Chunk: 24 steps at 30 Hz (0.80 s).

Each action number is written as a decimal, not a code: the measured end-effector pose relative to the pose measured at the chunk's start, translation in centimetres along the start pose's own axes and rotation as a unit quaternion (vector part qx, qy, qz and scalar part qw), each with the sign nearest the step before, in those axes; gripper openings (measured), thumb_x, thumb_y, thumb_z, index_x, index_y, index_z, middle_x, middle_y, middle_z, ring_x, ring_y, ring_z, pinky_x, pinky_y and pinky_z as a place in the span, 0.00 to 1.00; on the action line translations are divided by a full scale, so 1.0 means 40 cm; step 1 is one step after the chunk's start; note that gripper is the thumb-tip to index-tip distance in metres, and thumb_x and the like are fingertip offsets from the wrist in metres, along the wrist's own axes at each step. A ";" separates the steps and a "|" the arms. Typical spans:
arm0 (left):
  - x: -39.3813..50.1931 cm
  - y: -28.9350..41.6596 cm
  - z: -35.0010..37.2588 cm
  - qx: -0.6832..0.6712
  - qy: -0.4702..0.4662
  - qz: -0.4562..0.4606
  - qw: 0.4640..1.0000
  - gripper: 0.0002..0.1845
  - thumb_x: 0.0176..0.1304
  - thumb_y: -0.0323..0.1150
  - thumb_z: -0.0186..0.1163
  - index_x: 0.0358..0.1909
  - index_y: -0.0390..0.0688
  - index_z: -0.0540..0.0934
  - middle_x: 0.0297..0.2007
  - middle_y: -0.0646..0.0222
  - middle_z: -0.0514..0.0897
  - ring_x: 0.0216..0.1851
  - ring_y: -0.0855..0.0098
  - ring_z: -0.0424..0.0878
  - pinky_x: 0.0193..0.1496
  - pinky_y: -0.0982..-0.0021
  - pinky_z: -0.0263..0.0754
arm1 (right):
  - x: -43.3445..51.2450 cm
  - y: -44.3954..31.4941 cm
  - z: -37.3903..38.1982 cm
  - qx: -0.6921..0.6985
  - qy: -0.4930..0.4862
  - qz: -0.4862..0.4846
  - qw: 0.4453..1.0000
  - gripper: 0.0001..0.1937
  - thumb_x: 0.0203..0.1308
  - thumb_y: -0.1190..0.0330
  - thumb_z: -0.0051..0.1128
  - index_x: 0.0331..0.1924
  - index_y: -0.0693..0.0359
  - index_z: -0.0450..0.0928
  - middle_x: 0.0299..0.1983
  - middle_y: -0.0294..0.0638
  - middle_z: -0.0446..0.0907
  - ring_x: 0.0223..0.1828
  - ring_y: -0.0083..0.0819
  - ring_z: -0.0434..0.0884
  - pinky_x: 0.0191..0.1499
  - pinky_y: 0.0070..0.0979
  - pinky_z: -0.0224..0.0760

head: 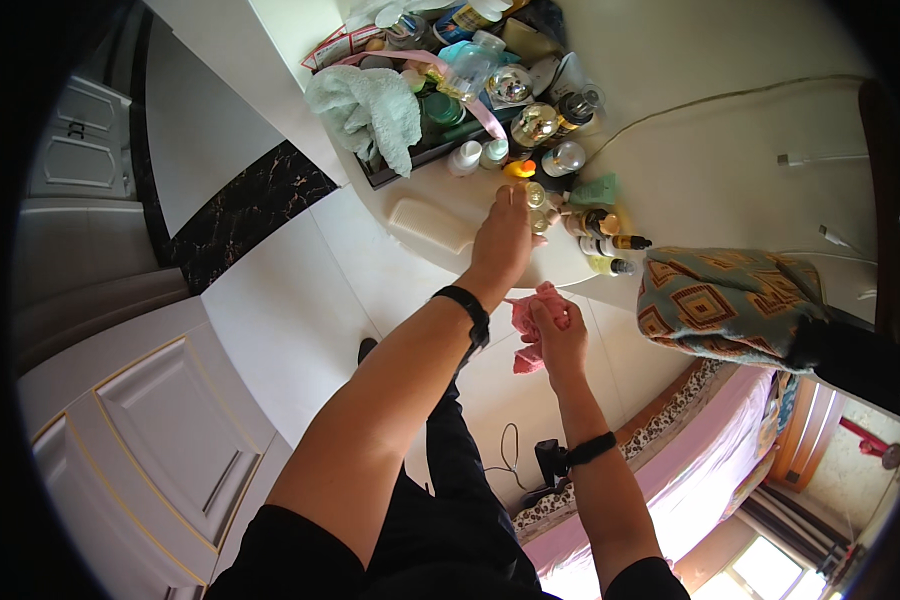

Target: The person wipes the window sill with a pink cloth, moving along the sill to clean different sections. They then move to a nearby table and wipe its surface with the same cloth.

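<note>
My left hand [501,236] reaches over the white tabletop's edge, its fingers and thumb around two small bottles with round gold-coloured tops [535,196]. How much of each bottle it grips is partly hidden by the hand. Below the edge, my right hand [566,341] holds a crumpled pink cloth [529,315], part of which hangs beneath the fingers. A pale wide comb [429,225] lies to the left of my left hand. Just beyond the fingers sits a small orange-yellow item [520,169]. Dropper bottles [631,242] and a green tube [594,190] are to the right.
A dark organiser tray [390,176] holds several bottles and a pale green towel [367,109]. A patterned fabric bundle [712,300] rests at the table's right. White cables [817,159] cross the tabletop. Behind are a bed [667,465] and a black device with a cord [549,459].
</note>
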State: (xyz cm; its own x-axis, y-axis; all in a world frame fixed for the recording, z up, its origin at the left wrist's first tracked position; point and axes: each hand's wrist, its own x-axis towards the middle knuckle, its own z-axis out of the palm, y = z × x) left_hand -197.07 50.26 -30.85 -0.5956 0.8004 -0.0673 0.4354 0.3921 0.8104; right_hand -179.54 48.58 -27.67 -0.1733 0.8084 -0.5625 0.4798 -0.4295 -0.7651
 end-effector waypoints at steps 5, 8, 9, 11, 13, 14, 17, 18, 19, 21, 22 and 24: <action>-0.037 0.007 -0.011 -0.020 0.037 0.057 0.997 0.42 0.51 0.32 0.79 0.66 0.38 0.68 0.64 0.54 0.72 0.63 0.49 0.76 0.62 0.56 0.77 | 0.001 0.006 0.001 0.011 -0.017 -0.004 1.000 0.21 0.65 0.65 0.71 0.55 0.66 0.75 0.39 0.39 0.84 0.28 0.24 0.86 0.29 0.22 0.83; -0.068 -0.028 -0.062 0.124 0.048 0.103 0.986 0.38 0.50 0.33 0.78 0.63 0.39 0.72 0.62 0.56 0.74 0.63 0.53 0.75 0.62 0.56 0.75 | -0.010 0.001 0.012 0.017 -0.025 0.008 1.000 0.22 0.65 0.65 0.71 0.57 0.65 0.74 0.39 0.39 0.85 0.30 0.23 0.86 0.30 0.22 0.83; -0.080 -0.045 -0.085 0.153 0.048 0.132 0.978 0.32 0.50 0.33 0.77 0.58 0.41 0.77 0.60 0.59 0.75 0.61 0.57 0.76 0.60 0.58 0.74 | -0.014 -0.001 0.018 0.013 -0.027 0.011 1.000 0.23 0.65 0.65 0.71 0.58 0.65 0.74 0.39 0.39 0.85 0.30 0.23 0.86 0.30 0.22 0.83; -0.088 -0.071 -0.119 0.205 0.012 0.145 0.968 0.24 0.51 0.32 0.75 0.51 0.42 0.81 0.54 0.63 0.79 0.57 0.60 0.77 0.57 0.60 0.73 | -0.022 -0.008 0.029 0.004 -0.033 0.007 0.999 0.24 0.65 0.65 0.70 0.60 0.65 0.74 0.39 0.39 0.86 0.31 0.23 0.86 0.30 0.22 0.83; -0.087 -0.094 -0.144 0.244 -0.017 0.139 0.960 0.18 0.52 0.32 0.73 0.44 0.43 0.82 0.48 0.66 0.80 0.54 0.61 0.77 0.55 0.61 0.73 | -0.029 -0.016 0.040 0.003 -0.042 -0.003 0.999 0.25 0.65 0.65 0.70 0.62 0.65 0.73 0.40 0.40 0.87 0.31 0.23 0.86 0.30 0.22 0.82; -0.090 -0.101 -0.152 0.265 -0.047 0.127 0.955 0.14 0.52 0.32 0.72 0.41 0.43 0.83 0.45 0.67 0.81 0.53 0.62 0.78 0.53 0.61 0.73 | -0.032 -0.020 0.045 -0.009 -0.045 -0.009 0.999 0.26 0.65 0.65 0.70 0.63 0.65 0.73 0.40 0.40 0.87 0.31 0.23 0.86 0.30 0.21 0.82; -0.093 -0.114 -0.160 0.304 -0.035 0.149 0.940 0.03 0.60 0.32 0.62 0.34 0.47 0.83 0.39 0.70 0.82 0.49 0.67 0.78 0.52 0.64 0.72 | -0.036 -0.034 0.050 -0.021 -0.041 -0.030 0.998 0.27 0.65 0.65 0.70 0.65 0.64 0.73 0.40 0.40 0.88 0.33 0.22 0.86 0.31 0.20 0.81; -0.095 -0.119 -0.161 0.316 -0.025 0.160 0.935 0.02 0.60 0.31 0.62 0.34 0.47 0.82 0.39 0.70 0.82 0.48 0.66 0.78 0.52 0.64 0.72 | -0.035 -0.039 0.049 -0.026 -0.035 -0.040 0.998 0.28 0.65 0.65 0.70 0.65 0.64 0.73 0.40 0.40 0.88 0.33 0.22 0.86 0.32 0.20 0.81; -0.097 -0.123 -0.162 0.328 -0.022 0.167 0.930 0.02 0.61 0.31 0.62 0.34 0.46 0.82 0.38 0.69 0.82 0.47 0.66 0.79 0.53 0.64 0.72 | -0.034 -0.042 0.051 -0.023 -0.031 -0.048 0.998 0.28 0.65 0.65 0.70 0.66 0.63 0.73 0.39 0.40 0.88 0.34 0.22 0.86 0.33 0.20 0.82; -0.102 -0.133 -0.163 0.337 -0.024 0.165 0.926 0.02 0.61 0.30 0.62 0.35 0.46 0.81 0.38 0.68 0.82 0.45 0.65 0.81 0.52 0.64 0.73 | -0.035 -0.046 0.048 -0.063 -0.031 -0.062 0.996 0.30 0.65 0.66 0.70 0.69 0.61 0.72 0.50 0.43 0.84 0.39 0.25 0.86 0.37 0.22 0.83; -0.110 -0.139 -0.166 0.335 -0.028 0.155 0.929 0.02 0.61 0.30 0.62 0.35 0.46 0.81 0.38 0.67 0.83 0.43 0.65 0.82 0.51 0.63 0.75 | -0.037 -0.045 0.052 -0.082 -0.026 -0.080 0.993 0.30 0.65 0.66 0.69 0.70 0.59 0.72 0.52 0.44 0.81 0.41 0.27 0.86 0.40 0.25 0.83; -0.126 -0.154 -0.176 0.317 -0.041 0.117 0.940 0.03 0.63 0.30 0.62 0.37 0.45 0.80 0.38 0.65 0.83 0.40 0.62 0.84 0.47 0.61 0.78 | -0.038 -0.040 0.069 -0.152 -0.004 -0.180 0.972 0.32 0.63 0.67 0.69 0.71 0.57 0.72 0.56 0.47 0.77 0.45 0.32 0.85 0.44 0.29 0.83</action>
State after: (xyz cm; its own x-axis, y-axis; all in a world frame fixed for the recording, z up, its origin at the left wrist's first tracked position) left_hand -201.49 40.61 -31.40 -0.3904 0.9206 0.0050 0.8788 0.3710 0.3002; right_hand -182.40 46.91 -26.46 -0.3834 0.8806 -0.2785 0.6183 0.0207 -0.7857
